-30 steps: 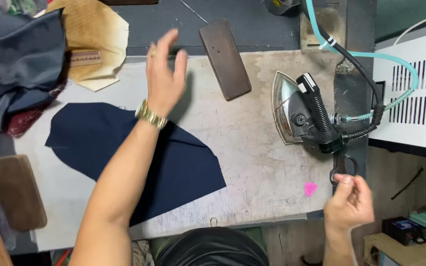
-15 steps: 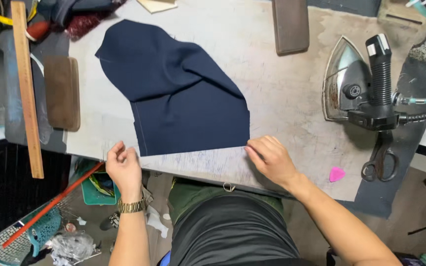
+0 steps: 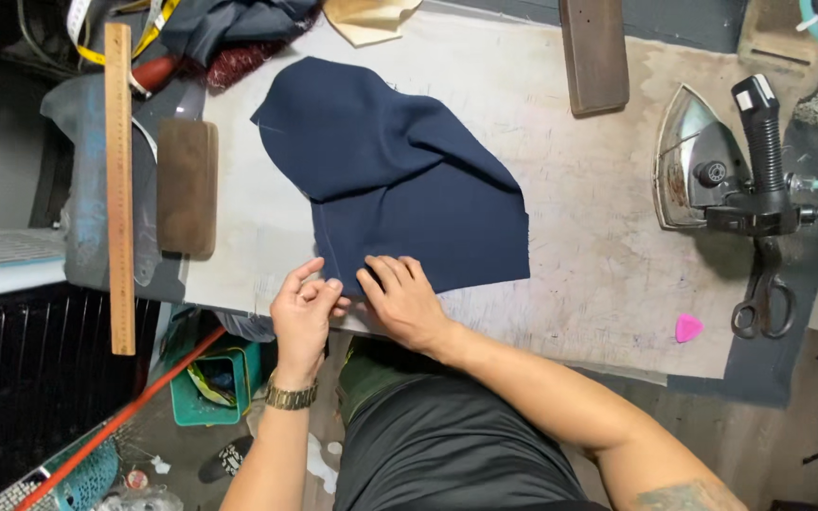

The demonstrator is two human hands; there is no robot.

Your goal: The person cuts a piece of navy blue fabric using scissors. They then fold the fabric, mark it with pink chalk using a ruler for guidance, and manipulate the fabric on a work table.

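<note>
A piece of navy cloth (image 3: pixel 400 175) lies spread on the pale, worn counter (image 3: pixel 598 274), its near edge running close to the counter's front edge. The cloth is not flat — soft folds cross its middle, and its far end narrows toward the top left.

Both hands meet at the near left corner of the cloth. The left hand (image 3: pixel 303 317) has its fingers curled in, the fingertips pinching at the corner's edge; a metal wristwatch (image 3: pixel 291 397) sits on that wrist. The right hand (image 3: pixel 404 301) lies palm down just beside it, fingers bent and pressing on the cloth's hem, touching the left hand's fingers. Neither hand holds anything apart from the cloth itself.

To the left of the cloth a brown oblong pad (image 3: pixel 186 186) rests at the counter's end, and beyond it a long wooden ruler (image 3: pixel 120 189) lies lengthwise. At the far left corner sit a heap of dark fabric (image 3: pixel 229 21) and a yellow tape measure (image 3: pixel 158 14); a tan paper piece (image 3: pixel 371 19) shows at the top edge. A second dark brown block (image 3: pixel 596 55) lies at the far side, right of the cloth.

Well apart on the right stands a steam iron (image 3: pixel 721 166) with a black handle — hoses lead off it to the right. Black scissors (image 3: pixel 764 293) lie just below it, and a small pink chalk (image 3: pixel 687 327) rests near them.
</note>
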